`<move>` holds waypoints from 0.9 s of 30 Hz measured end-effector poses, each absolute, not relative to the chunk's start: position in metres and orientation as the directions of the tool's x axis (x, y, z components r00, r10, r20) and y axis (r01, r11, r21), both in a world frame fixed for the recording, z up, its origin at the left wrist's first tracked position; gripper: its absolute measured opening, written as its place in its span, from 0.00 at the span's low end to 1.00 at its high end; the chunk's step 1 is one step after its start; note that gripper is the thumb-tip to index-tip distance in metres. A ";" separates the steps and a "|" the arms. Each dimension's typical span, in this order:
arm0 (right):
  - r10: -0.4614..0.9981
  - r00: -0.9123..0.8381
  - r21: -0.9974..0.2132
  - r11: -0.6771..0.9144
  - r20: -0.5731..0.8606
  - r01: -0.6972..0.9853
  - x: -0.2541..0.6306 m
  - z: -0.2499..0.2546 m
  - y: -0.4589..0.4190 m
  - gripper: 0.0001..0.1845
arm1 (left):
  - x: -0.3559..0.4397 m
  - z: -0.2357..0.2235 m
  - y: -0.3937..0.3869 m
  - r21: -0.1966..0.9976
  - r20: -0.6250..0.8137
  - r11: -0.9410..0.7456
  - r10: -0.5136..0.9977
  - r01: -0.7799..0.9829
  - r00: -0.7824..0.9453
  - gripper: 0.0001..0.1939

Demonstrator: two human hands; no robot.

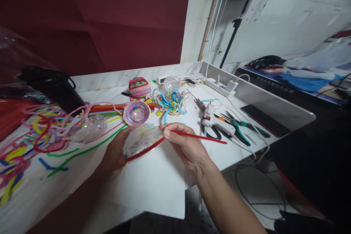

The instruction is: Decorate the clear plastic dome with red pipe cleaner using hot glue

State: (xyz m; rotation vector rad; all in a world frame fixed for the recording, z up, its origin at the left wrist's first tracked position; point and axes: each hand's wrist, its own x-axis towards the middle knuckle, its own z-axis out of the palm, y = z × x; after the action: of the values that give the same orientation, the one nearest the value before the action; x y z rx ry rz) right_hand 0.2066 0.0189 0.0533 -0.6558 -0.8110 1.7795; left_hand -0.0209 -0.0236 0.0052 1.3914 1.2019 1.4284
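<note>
Between my hands is a clear plastic half-ball (142,139), tilted, with a red pipe cleaner (148,150) running along its rim. My left hand (114,150) is closed around the half-ball's left side; some of its fingers are hidden behind it. At the right end of the rim, my right hand (183,142) pinches the red pipe cleaner between thumb and fingers, and the loose end sticks out to the right. Under both hands lies a white sheet of paper (153,190). Just beyond the half-ball stands a small bowl with swirled pink and blue colours (136,113).
Right of my hands lie a white glue gun (210,115), pliers (241,126) and a dark phone (264,120). Colourful pipe cleaners (41,135) and another clear half-ball (90,128) spread over the left. A pink decorated ball (139,87) and a blue pipe-cleaner bundle (174,100) stand behind.
</note>
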 end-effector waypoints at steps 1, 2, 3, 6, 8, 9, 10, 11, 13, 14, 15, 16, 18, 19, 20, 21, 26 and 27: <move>0.942 -0.331 -0.778 -0.245 -0.050 -0.578 0.207 0.052 0.019 0.17 | -0.020 0.007 -0.023 0.964 0.263 -0.257 0.961 0.072 -0.081 0.41; 0.939 -0.340 -0.777 -0.246 -0.044 -0.579 0.207 0.051 0.019 0.16 | -0.018 0.009 -0.022 0.961 0.277 -0.273 0.958 0.051 -0.072 0.39; 0.937 -0.348 -0.777 -0.247 -0.038 -0.579 0.208 0.050 0.020 0.16 | -0.016 0.010 -0.022 0.960 0.281 -0.281 0.958 0.006 -0.056 0.39; 0.923 -0.385 -0.779 -0.256 -0.021 -0.573 0.210 0.049 0.020 0.14 | -0.007 0.012 -0.024 0.948 0.262 -0.261 0.965 -0.182 -0.019 0.40; 0.917 -0.399 -0.780 -0.269 -0.027 -0.565 0.211 0.049 0.021 0.15 | -0.001 0.014 -0.026 0.940 0.249 -0.246 0.968 -0.238 -0.017 0.41; 0.915 -0.401 -0.780 -0.279 -0.040 -0.560 0.212 0.050 0.021 0.15 | 0.001 0.016 -0.028 0.939 0.241 -0.238 0.970 -0.249 -0.019 0.41; 0.915 -0.399 -0.780 -0.291 -0.058 -0.554 0.212 0.051 0.020 0.16 | 0.002 0.017 -0.029 0.938 0.233 -0.231 0.972 -0.258 -0.020 0.41; 0.916 -0.394 -0.780 -0.302 -0.078 -0.548 0.212 0.052 0.020 0.17 | 0.003 0.018 -0.030 0.937 0.227 -0.224 0.974 -0.269 -0.019 0.42; 0.914 -0.388 -0.780 -0.325 -0.115 -0.535 0.213 0.053 0.019 0.19 | 0.003 0.018 -0.030 0.933 0.217 -0.210 0.976 -0.293 -0.008 0.43; 0.911 -0.392 -0.782 -0.336 -0.128 -0.526 0.213 0.054 0.018 0.19 | 0.002 0.017 -0.029 0.932 0.214 -0.204 0.977 -0.300 -0.001 0.43; 0.906 -0.400 -0.782 -0.349 -0.140 -0.517 0.214 0.053 0.018 0.20 | 0.001 0.016 -0.029 0.930 0.216 -0.203 0.976 -0.305 0.010 0.43; 0.898 -0.415 -0.780 -0.364 -0.149 -0.509 0.215 0.053 0.018 0.20 | -0.001 0.014 -0.028 0.928 0.226 -0.209 0.974 -0.309 0.020 0.43; 0.874 -0.460 -0.773 -0.397 -0.155 -0.495 0.217 0.051 0.018 0.20 | -0.004 0.011 -0.027 0.923 0.251 -0.225 0.967 -0.314 0.045 0.42; 0.863 -0.482 -0.769 -0.409 -0.151 -0.492 0.218 0.049 0.018 0.20 | -0.004 0.010 -0.026 0.921 0.257 -0.225 0.964 -0.318 0.063 0.41; 0.854 -0.500 -0.766 -0.417 -0.146 -0.489 0.219 0.048 0.018 0.20 | -0.005 0.010 -0.026 0.920 0.258 -0.220 0.963 -0.326 0.079 0.40; 0.848 -0.511 -0.765 -0.421 -0.141 -0.488 0.220 0.046 0.018 0.19 | -0.005 0.010 -0.026 0.919 0.251 -0.207 0.964 -0.337 0.092 0.39; 0.851 -0.513 -0.768 -0.402 -0.112 -0.498 0.219 0.041 0.020 0.19 | -0.001 0.015 -0.025 0.904 0.212 -0.155 0.972 -0.399 0.102 0.34; 0.851 -0.514 -0.768 -0.399 -0.107 -0.501 0.219 0.041 0.021 0.19 | 0.000 0.016 -0.025 0.904 0.200 -0.144 0.974 -0.402 0.102 0.34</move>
State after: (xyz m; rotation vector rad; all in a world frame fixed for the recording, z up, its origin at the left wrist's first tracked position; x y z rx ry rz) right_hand 0.2190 0.0207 0.0408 -0.6302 -0.8697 1.9957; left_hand 0.0001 -0.0254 0.0156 1.0902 0.7188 1.3936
